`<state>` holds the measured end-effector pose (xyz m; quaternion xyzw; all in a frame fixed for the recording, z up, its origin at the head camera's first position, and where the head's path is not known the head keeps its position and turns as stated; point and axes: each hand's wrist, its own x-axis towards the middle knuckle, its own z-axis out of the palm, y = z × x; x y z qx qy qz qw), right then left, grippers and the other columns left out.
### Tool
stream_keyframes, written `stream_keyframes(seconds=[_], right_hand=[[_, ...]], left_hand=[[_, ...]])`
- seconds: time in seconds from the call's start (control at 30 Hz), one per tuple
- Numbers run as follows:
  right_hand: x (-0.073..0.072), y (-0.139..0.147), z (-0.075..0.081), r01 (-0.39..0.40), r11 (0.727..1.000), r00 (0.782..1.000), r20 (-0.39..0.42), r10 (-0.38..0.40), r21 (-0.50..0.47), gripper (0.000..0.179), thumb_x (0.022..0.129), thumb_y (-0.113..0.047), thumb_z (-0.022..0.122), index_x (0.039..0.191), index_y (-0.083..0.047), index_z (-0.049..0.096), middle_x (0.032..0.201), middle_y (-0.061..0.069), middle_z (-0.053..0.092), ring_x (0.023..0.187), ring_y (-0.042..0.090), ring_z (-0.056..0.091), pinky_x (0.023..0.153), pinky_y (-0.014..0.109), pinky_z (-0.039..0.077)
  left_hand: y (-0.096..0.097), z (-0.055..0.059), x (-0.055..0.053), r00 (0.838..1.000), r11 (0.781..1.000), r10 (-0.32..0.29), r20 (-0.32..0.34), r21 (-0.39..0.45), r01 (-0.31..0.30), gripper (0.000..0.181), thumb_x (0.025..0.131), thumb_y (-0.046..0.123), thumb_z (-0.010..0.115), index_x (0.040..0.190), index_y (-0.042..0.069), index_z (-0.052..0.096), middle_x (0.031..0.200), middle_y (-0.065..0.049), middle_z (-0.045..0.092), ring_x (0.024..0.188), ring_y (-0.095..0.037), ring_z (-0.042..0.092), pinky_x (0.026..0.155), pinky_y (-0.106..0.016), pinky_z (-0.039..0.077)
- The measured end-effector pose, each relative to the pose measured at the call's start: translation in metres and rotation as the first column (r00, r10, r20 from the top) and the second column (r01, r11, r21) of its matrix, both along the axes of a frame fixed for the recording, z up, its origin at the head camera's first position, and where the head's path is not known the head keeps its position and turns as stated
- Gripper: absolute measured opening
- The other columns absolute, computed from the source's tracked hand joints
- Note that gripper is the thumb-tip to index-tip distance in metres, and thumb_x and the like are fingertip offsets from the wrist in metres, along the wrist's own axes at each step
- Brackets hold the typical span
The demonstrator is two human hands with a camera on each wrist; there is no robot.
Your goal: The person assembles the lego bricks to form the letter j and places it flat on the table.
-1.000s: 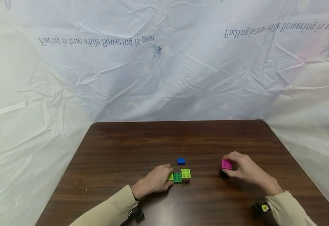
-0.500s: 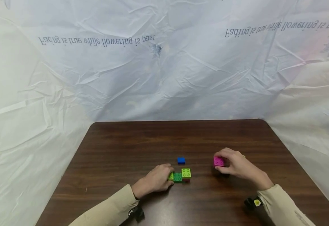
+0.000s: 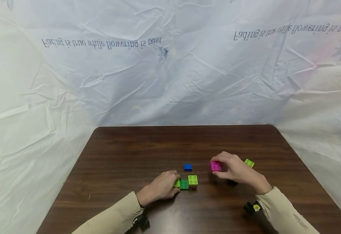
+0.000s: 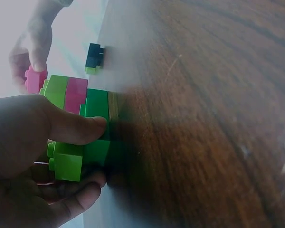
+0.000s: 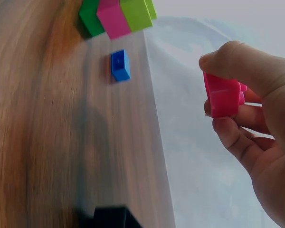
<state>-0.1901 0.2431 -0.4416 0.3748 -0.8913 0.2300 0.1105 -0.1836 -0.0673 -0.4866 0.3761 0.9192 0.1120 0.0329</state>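
My left hand (image 3: 160, 186) grips the left end of a toy-brick structure on the table, thumb on its near side. The structure has a green brick (image 3: 184, 184) in the middle. A lime brick (image 3: 192, 179) tops a pink brick (image 4: 76, 95) at its right end, and another lime brick (image 4: 68, 167) is at the held end. To the right, my right hand (image 3: 238, 169) pinches a loose pink brick (image 3: 216, 166) between thumb and fingers, raised above the table. Its studs face up in the head view. In the right wrist view the pink brick (image 5: 224, 96) shows its side.
A small blue brick (image 3: 188, 167) lies just behind the structure. Beyond my right hand shows a lime brick (image 3: 249, 163), partly covered by the hand. The brown table (image 3: 147, 146) ends at a white printed sheet (image 3: 170, 81) hanging behind.
My right hand has moved left with the pink brick, closer to the structure. The lime brick behind that hand has come into view. My left hand has stayed in place.
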Motion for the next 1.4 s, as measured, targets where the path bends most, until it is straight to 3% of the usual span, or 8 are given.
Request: stream_keyframes(seconds=[0.17,0.33,1.0,1.4], right_hand=[[-0.002,-0.013,0.001,-0.054,0.998,0.998,0.041,0.055,-0.008,0.033,0.084,-0.026,0.077,0.113,-0.015,0.066,0.1,-0.008,0.062,0.083,0.002,0.052,0.064,0.025,0.05],[-0.004,-0.024,0.001,-0.092,0.996,0.995,0.029,0.092,-0.019,0.032,0.084,-0.027,0.077,0.111,-0.015,0.066,0.099,-0.008,0.061,0.083,0.002,0.051,0.064,0.022,0.049],[-0.006,-0.051,0.004,-0.14,0.99,0.988,0.06,0.141,-0.014,0.032,0.083,-0.024,0.078,0.11,-0.01,0.068,0.099,-0.005,0.062,0.082,0.002,0.053,0.064,0.021,0.05],[-0.004,-0.06,-0.001,-0.156,0.988,0.979,0.133,0.155,0.002,0.031,0.085,-0.026,0.076,0.111,-0.01,0.068,0.098,-0.007,0.063,0.081,0.001,0.052,0.064,0.019,0.049]], left_hand=[[0.0,0.0,0.0,1.0,1.0,0.001,-0.003,0.003,-0.001,0.029,0.085,0.028,0.076,0.106,0.01,0.068,0.092,0.003,0.059,0.075,-0.003,0.052,0.062,-0.019,0.045],[0.0,0.0,0.0,1.0,1.0,-0.003,-0.008,0.003,0.003,0.027,0.085,0.028,0.076,0.104,0.012,0.068,0.089,0.004,0.058,0.073,-0.002,0.05,0.061,-0.019,0.043],[0.0,0.001,0.0,0.999,1.0,-0.01,-0.03,0.003,0.01,0.028,0.084,0.03,0.077,0.103,0.011,0.068,0.092,0.003,0.06,0.08,-0.006,0.058,0.066,-0.022,0.05],[0.0,0.0,-0.001,1.0,1.0,-0.005,-0.018,-0.009,0.005,0.028,0.084,0.031,0.076,0.103,0.012,0.068,0.092,0.004,0.059,0.078,-0.005,0.057,0.065,-0.022,0.049]])
